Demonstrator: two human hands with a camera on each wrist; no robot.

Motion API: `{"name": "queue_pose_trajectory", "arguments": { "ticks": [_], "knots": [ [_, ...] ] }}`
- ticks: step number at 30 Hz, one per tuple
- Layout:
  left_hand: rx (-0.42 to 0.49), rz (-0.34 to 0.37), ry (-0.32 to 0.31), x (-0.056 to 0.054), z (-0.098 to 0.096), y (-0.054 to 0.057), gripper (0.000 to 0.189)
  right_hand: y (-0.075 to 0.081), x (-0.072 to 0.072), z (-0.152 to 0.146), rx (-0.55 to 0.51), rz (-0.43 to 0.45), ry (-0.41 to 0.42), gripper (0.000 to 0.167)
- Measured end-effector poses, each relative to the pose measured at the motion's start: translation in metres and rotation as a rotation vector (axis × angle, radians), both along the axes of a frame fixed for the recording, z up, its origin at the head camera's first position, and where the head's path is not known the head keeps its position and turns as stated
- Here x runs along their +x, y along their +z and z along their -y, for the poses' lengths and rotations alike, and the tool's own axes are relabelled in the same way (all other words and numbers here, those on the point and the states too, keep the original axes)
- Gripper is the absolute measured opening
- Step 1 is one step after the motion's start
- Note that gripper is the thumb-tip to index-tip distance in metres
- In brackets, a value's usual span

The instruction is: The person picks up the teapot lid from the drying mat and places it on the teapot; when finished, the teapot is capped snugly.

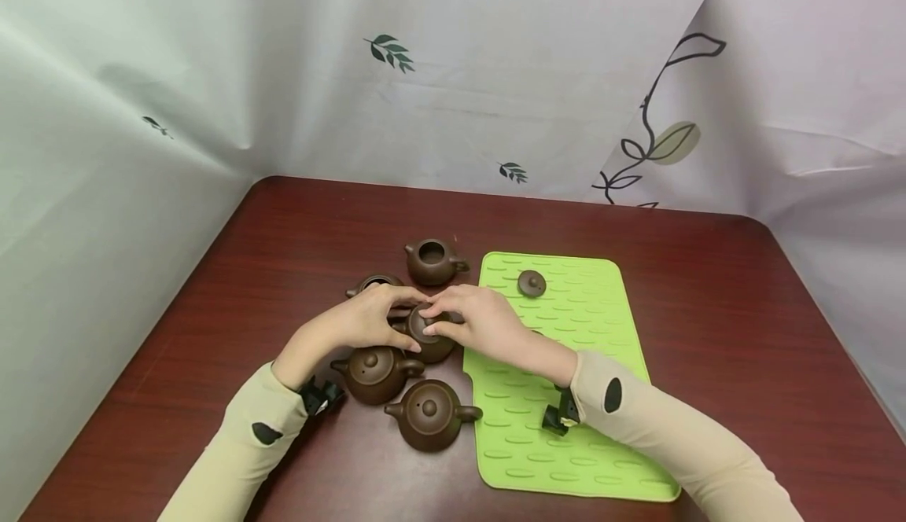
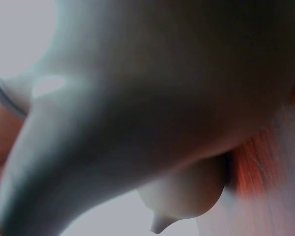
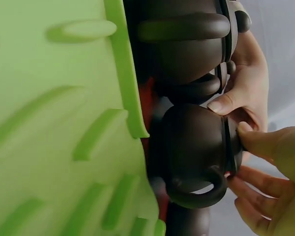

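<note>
Well in from the surface's [image 1: 311,215] far edge, beside the green mat's [image 1: 510,428] left edge, sits a teapot [image 1: 435,351]; the left hand [image 1: 371,317] curls round its spout side, likely to steady it; the right hand [image 1: 484,321] pinches its lid [image 3: 234,147], presumably so it sits level.

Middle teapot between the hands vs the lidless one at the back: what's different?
Lid: the middle teapot has a lid over its opening; the back teapot is uncovered.
Contact: the left grip curls around the middle teapot while the right grip holds its lid; the back teapot stands untouched.
Shared: both are brown, with a loop handle.
</note>
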State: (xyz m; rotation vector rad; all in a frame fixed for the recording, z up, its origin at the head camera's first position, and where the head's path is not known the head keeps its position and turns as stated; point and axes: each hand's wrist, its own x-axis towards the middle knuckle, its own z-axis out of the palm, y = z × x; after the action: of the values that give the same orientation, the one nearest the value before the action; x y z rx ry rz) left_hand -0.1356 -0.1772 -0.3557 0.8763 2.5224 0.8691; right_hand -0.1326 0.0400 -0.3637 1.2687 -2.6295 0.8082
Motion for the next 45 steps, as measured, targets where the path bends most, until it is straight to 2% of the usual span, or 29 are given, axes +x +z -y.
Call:
{"name": "queue_pose_trajectory", "arguments": {
  "ticks": [2,5,10,16,22,29,35,38,42,45],
  "knots": [
    [0.000,0.002,-0.004,0.000,0.000,0.000,0.061,0.001,0.001,0.001,0.038,-0.058,-0.004,0.025],
    [-0.002,0.009,-0.015,0.000,0.000,0.000,0.059,0.001,0.003,0.001,0.077,-0.094,-0.017,0.028],
    [0.002,0.007,-0.024,0.000,0.000,-0.001,0.057,0.001,0.004,0.000,0.118,-0.081,-0.026,0.038],
    [0.033,0.021,-0.044,0.000,0.000,-0.003,0.057,0.004,0.004,-0.006,0.231,-0.064,-0.018,0.049],
    [0.022,-0.039,-0.066,0.001,0.002,-0.003,0.056,0.007,0.005,-0.004,0.252,-0.015,-0.039,0.050],
    [-0.023,-0.116,-0.093,0.002,0.003,-0.002,0.055,0.006,0.005,-0.003,0.248,-0.059,-0.011,0.052],
    [-0.012,-0.139,-0.123,0.001,0.012,0.001,0.054,0.006,0.003,-0.004,0.243,-0.093,0.031,0.052],
    [0.041,-0.143,-0.090,0.001,0.022,0.007,0.052,0.006,0.000,-0.003,0.237,-0.108,0.062,0.050],
    [0.117,-0.163,0.016,-0.002,0.039,0.012,0.051,0.007,-0.003,-0.006,0.237,-0.086,0.096,0.054],
    [0.141,-0.155,0.087,-0.006,0.051,0.011,0.055,0.006,-0.004,-0.011,0.247,-0.033,0.125,0.064]
  ]
}}
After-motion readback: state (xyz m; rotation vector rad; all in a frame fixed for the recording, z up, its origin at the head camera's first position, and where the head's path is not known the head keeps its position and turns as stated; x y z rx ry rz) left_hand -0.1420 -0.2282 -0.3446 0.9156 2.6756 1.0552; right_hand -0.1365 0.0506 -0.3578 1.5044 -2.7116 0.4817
